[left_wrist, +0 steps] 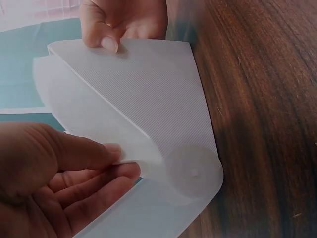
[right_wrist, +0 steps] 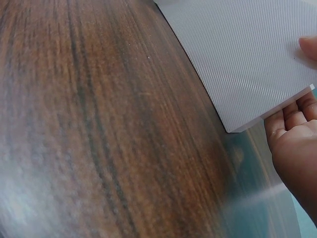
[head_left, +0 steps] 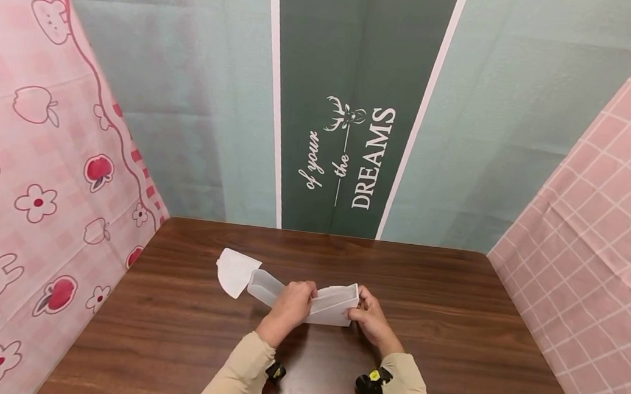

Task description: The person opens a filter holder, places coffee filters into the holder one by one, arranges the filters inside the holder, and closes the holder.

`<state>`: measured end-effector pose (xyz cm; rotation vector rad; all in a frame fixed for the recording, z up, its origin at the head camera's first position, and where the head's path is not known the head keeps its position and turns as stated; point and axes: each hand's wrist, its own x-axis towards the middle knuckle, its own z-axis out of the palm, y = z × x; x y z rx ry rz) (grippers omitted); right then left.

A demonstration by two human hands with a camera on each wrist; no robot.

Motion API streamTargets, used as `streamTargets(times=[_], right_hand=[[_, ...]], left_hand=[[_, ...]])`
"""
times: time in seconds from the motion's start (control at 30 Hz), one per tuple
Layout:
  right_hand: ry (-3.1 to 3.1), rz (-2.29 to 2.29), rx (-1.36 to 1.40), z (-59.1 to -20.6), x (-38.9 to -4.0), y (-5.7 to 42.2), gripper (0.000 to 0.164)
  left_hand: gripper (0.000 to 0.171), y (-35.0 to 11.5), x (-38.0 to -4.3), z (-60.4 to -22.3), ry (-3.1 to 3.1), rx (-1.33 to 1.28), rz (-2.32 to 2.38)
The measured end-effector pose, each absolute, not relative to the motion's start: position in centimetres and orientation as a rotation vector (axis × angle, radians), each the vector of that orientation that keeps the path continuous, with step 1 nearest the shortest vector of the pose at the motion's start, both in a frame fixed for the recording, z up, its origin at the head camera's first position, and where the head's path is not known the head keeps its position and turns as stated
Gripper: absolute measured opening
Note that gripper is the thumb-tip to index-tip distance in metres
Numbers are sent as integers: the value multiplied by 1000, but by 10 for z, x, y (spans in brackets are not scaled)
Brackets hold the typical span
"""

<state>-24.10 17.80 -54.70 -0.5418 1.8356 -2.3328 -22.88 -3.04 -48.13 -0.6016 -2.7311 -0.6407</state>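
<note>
A white plastic box (head_left: 333,313) with finely ribbed sides stands on the table, its translucent lid (head_left: 263,288) swung out to the left on a round hinge (left_wrist: 193,172). At the box's open top, my left hand (head_left: 292,306) pinches the edge of a thin white panel (left_wrist: 91,101) between thumb and index finger. Part of that panel is hidden behind the ribbed side. My right hand (head_left: 371,321) grips the box's right end, thumb on the near side and fingers against the end wall. A fan-shaped white piece (head_left: 235,272) lies flat on the table, left of the lid.
The dark wooden table (head_left: 447,353) extends around the box. A green and grey-blue curtain (head_left: 336,52) hangs behind it, with pink patterned cloths at the left (head_left: 39,141) and right (head_left: 610,230). A wrist camera (head_left: 371,384) is strapped on each forearm.
</note>
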Motion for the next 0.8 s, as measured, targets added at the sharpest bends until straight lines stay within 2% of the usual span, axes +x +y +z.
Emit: streamTargets(times=[0.6,0.8], right_hand=[[1811,-2355,-580,-549,-240,178,44],[1805,-2356,-594,-549,-241,178,46]], left_hand=[[19,-27,-230,-477,-2726,-597,-536],[15,-27,-230,-477,-2733,-633,-552]])
